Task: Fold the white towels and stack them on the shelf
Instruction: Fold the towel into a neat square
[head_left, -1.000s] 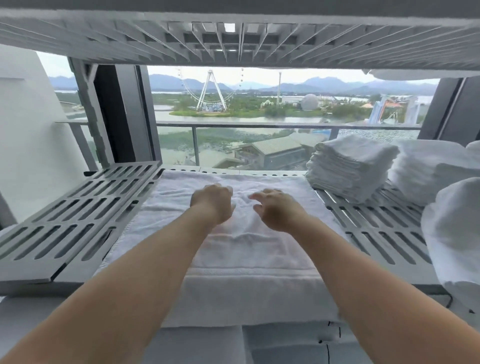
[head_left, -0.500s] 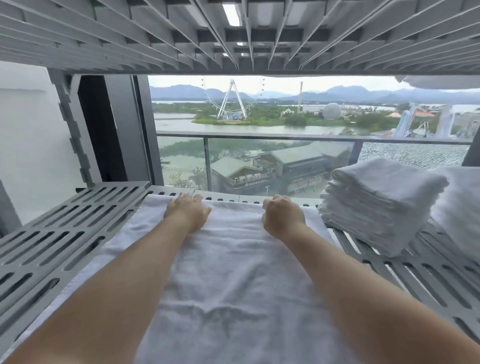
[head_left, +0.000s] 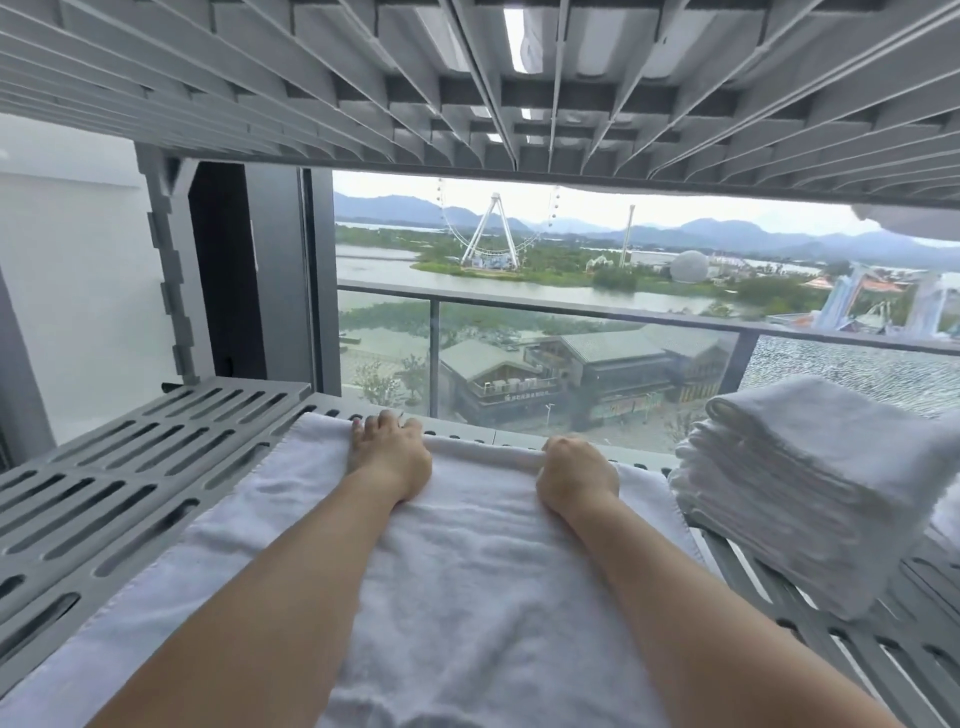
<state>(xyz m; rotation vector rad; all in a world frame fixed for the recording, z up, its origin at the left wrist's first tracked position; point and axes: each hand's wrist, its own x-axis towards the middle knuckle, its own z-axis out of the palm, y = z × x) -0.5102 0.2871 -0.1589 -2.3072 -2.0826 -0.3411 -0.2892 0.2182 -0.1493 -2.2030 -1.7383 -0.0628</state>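
White towel (head_left: 467, 582) flat on slatted shelf (head_left: 156, 457), left hand (head_left: 390, 454) and right hand (head_left: 576, 475) side by side gripping the hem beyond their knuckles, likely to draw a fold nearward.

- Two hands: one left hand (head_left: 392, 457), one right hand (head_left: 576, 478).
- One spread white towel (head_left: 467, 571).
- One stack of folded towels (head_left: 810, 483); number within unclear.
- Two slotted grey shelves: lower shelf (head_left: 130, 467), upper shelf (head_left: 311, 78).

Bare forearms, left grip (head_left: 392, 457), right grip (head_left: 576, 475) (one nail pinkish).
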